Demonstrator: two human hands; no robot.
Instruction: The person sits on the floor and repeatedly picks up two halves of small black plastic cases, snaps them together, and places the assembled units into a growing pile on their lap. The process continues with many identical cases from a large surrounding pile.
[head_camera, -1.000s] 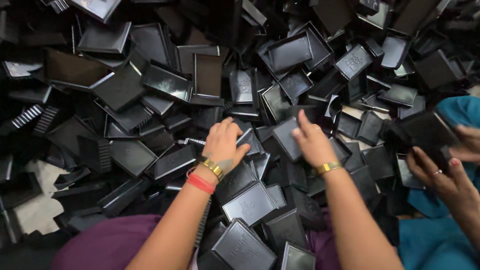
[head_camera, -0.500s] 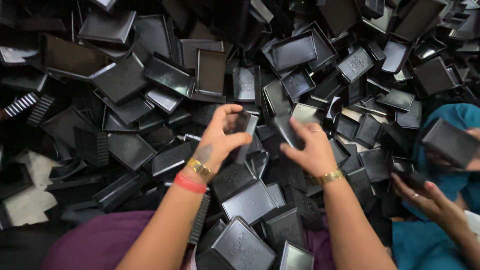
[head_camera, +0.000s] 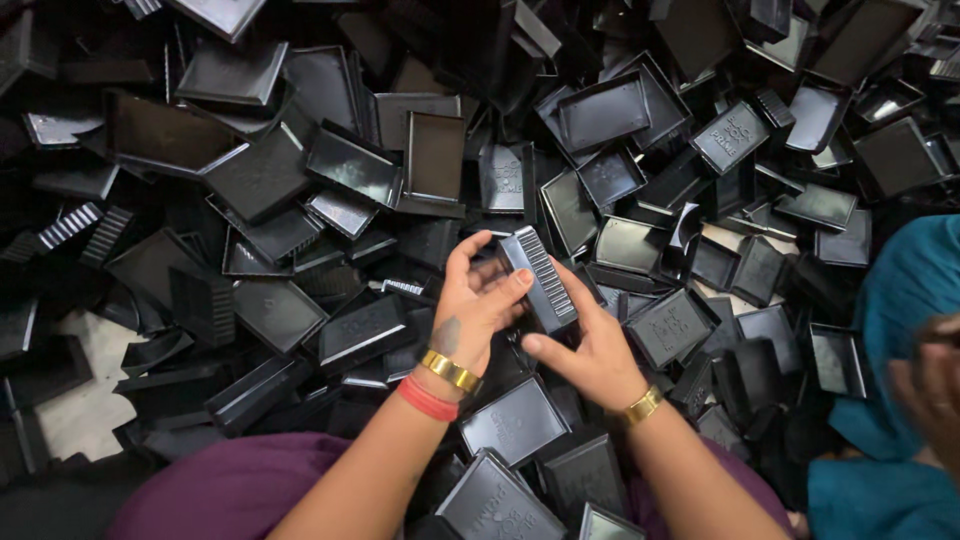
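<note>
Both hands hold one black tray (head_camera: 540, 278) lifted above the heap (head_camera: 300, 200). The left hand (head_camera: 475, 310) curls round its near end, fingers closed on the ribbed edge; the right hand (head_camera: 590, 350) cups it from below. Trays crowd every side, overlapping at all angles, with bare floor (head_camera: 85, 400) only at the left. A teal sleeve (head_camera: 900, 300) borders the right.

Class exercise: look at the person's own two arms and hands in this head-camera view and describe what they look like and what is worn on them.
Both forearms are bare, with no sleeves or gloves. The left hand has a gold bangle and a red band at the wrist, plus a small dark mark on its back. The right hand has a single gold bangle at the wrist. No rings can be made out.
</note>
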